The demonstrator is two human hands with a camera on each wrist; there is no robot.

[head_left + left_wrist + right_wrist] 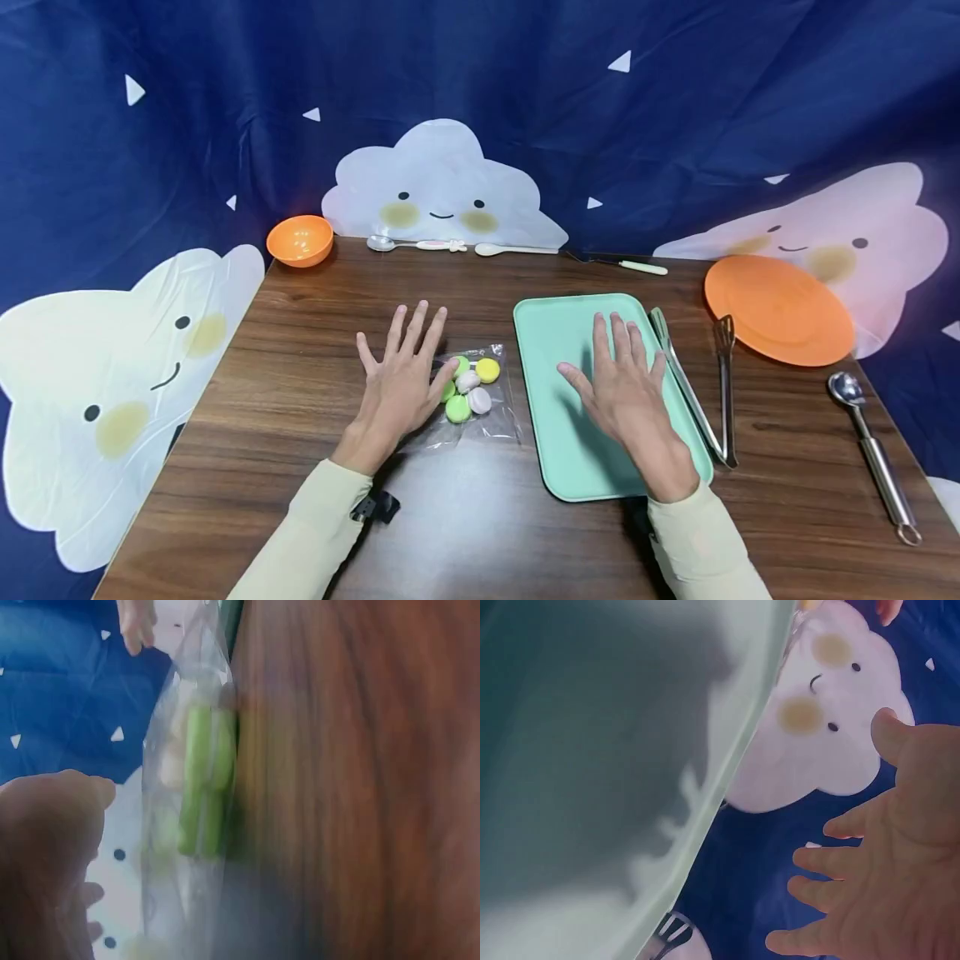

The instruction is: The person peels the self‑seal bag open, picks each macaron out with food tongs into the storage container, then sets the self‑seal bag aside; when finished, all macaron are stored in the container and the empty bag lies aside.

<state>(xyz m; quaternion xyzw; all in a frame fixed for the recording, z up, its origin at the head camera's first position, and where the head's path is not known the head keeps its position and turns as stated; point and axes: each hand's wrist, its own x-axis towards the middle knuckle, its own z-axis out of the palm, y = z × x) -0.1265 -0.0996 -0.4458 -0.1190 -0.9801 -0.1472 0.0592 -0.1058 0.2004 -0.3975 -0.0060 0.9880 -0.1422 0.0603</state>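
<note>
My left hand (401, 383), fingers spread and straight, is beside a clear plastic bag (498, 425) of round green, yellow and white macaron-like pieces (458, 408). In the head view its thumb overlaps the bag's edge; the left wrist view shows the bag (161, 877) on the wood, apart from the thumb (56, 817). My right hand (626, 392), also spread and straight, is above a mint-green tray (562, 450). A gap between palm and tray (727, 772) shows in the right wrist view, with the hand's shadow on the tray. Neither hand holds anything.
Metal tongs (693, 400) lie along the tray's right side. Farther right are an orange plate (780, 308) and a metal scoop (873, 458). An orange bowl (300, 242), a spoon (416, 245), a pale spoon (517, 249) and a fork (615, 262) line the back edge.
</note>
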